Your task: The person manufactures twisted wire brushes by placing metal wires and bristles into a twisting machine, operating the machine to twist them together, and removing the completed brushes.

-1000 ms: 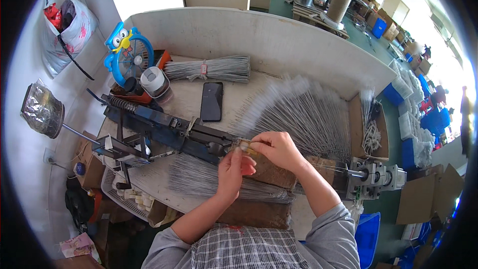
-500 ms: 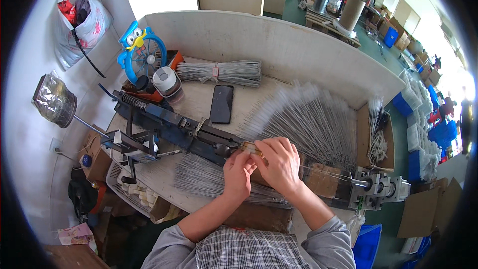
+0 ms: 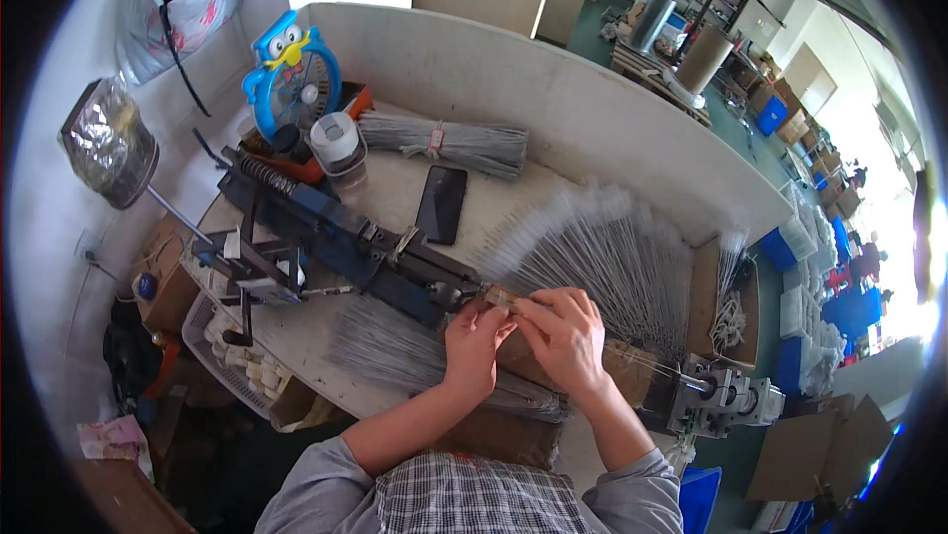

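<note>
Both my hands meet over the bench, at the right end of a long black metal fixture [image 3: 336, 238]. My left hand [image 3: 472, 348] is closed, thumb and fingertips pinched together just below a small brownish block [image 3: 501, 296] at the fixture's tip. My right hand [image 3: 570, 338] pinches close beside it, fingertips nearly touching the left ones. What lies between the fingers is too small to make out. Thin wires [image 3: 644, 362] stretch from near my right hand to a metal spindle unit [image 3: 729, 398] at the bench's right end.
Grey wires [image 3: 602, 257] fan out beyond my hands; more wires [image 3: 385, 348] lie nearer. Behind stand a tied wire bundle [image 3: 484, 149], a phone [image 3: 441, 205], a lidded jar [image 3: 339, 146] and a blue fan [image 3: 293, 80]. A carton [image 3: 741, 327] holds wires at right; a lamp [image 3: 109, 144] stands left.
The view has turned and shifted slightly. My right fingers have slid off the brownish block, toward me and to the right, so more of the block shows. My left hand stays beside it.
</note>
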Motion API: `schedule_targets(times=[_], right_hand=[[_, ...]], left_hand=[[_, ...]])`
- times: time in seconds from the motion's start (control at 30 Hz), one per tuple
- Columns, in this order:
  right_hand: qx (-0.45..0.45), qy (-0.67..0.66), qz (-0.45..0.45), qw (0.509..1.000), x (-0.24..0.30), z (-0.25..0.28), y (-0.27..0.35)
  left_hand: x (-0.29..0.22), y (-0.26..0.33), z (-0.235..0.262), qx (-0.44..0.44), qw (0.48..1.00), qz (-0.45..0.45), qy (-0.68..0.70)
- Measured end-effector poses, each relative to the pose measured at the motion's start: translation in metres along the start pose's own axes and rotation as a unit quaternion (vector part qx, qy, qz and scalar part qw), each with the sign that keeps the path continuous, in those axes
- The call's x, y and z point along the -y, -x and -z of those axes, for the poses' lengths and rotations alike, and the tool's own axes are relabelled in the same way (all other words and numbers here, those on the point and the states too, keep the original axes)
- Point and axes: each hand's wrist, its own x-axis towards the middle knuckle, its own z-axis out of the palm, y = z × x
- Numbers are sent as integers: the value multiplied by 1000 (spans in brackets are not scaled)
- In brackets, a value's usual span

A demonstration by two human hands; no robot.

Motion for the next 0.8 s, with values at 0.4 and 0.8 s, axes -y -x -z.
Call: schedule_targets(times=[0.4, 0.8], right_hand=[[83, -363, -152, 916, 19, -34, 35], [109, -372, -253, 886, 12, -21, 27]], left_hand=[[-1, 0, 1, 11, 1000, 7, 3], [5, -6, 7, 30, 999, -29, -26]])
